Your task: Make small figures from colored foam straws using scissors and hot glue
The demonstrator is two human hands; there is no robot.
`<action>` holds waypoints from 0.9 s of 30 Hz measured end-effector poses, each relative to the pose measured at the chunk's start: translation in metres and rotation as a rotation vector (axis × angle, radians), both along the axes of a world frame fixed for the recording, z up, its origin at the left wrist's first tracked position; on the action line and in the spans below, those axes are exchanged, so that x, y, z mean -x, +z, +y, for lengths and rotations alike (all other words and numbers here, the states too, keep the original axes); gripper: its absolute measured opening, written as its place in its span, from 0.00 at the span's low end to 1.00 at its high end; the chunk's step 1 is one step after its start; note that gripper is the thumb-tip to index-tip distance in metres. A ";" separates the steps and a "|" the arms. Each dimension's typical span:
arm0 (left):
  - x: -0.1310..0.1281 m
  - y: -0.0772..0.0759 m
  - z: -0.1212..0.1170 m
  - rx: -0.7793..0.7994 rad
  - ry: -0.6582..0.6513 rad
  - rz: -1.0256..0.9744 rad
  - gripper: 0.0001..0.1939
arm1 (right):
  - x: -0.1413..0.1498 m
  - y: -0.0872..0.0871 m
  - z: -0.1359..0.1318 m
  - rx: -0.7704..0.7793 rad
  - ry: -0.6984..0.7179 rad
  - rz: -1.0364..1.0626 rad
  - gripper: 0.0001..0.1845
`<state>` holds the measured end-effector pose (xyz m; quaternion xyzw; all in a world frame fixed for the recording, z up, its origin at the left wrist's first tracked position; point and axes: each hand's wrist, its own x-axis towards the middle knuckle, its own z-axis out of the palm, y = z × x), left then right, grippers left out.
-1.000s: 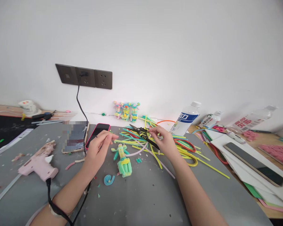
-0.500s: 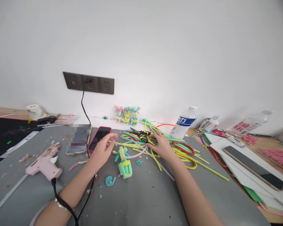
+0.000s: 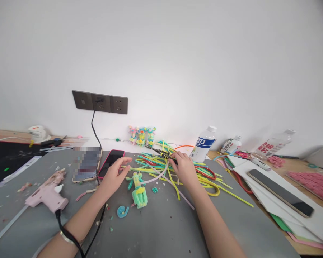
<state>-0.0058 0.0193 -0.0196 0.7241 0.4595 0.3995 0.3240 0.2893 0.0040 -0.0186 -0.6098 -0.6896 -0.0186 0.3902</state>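
My right hand (image 3: 183, 168) is closed round the yellow-and-black handles of small cutters (image 3: 161, 154), whose blades point left over a heap of coloured straws (image 3: 177, 168). My left hand (image 3: 114, 175) hovers with fingers stretched out and apart, holding nothing, beside a pink phone (image 3: 111, 163). Between my hands a small green and yellow straw figure (image 3: 137, 190) lies on the grey mat (image 3: 161, 229). A blue curl (image 3: 123, 211) lies near it.
A pink glue gun (image 3: 47, 195) lies at the left, its black cord running under my left arm. A second phone (image 3: 87, 165), three small figures (image 3: 141, 135) by the wall, water bottles (image 3: 203, 144), white sheets and a dark phone (image 3: 280, 191) at right.
My left hand has opened from a pinch and its fingers now stretch out. My right hand has lowered the cutters onto the straw heap. The camera tilted up a little.
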 end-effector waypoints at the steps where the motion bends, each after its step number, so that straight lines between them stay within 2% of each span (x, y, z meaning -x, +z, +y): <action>1: 0.000 0.000 0.000 0.006 0.003 -0.001 0.16 | -0.002 0.004 -0.001 -0.032 -0.008 0.037 0.11; 8: -0.001 0.009 -0.006 0.041 -0.054 0.063 0.18 | -0.010 0.015 -0.008 -0.287 -0.113 0.427 0.21; 10: -0.002 0.011 -0.008 0.028 -0.090 0.114 0.19 | -0.003 0.017 -0.008 -0.316 -0.050 0.645 0.21; 12: -0.005 0.011 -0.007 0.000 -0.136 0.149 0.20 | 0.005 0.019 -0.007 -0.312 0.090 0.955 0.19; 14: -0.008 0.009 -0.003 -0.027 -0.166 0.153 0.21 | 0.011 0.021 -0.007 -0.276 0.212 1.197 0.17; 15: -0.010 0.007 -0.001 -0.016 -0.165 0.159 0.21 | 0.013 0.022 -0.007 -0.259 0.238 1.254 0.17; 18: -0.015 0.002 0.007 0.047 -0.110 0.205 0.20 | 0.010 0.022 -0.006 -0.247 0.248 1.325 0.16; 20: -0.017 -0.001 0.012 -0.001 -0.063 0.275 0.20 | 0.006 0.021 -0.005 -0.210 0.289 1.354 0.19; 23: -0.019 -0.003 0.014 -0.041 -0.035 0.342 0.21 | 0.008 0.026 -0.008 -0.054 0.469 1.444 0.21; 27: -0.022 0.003 0.012 -0.056 -0.053 0.365 0.22 | 0.020 0.042 -0.020 0.176 0.757 1.560 0.21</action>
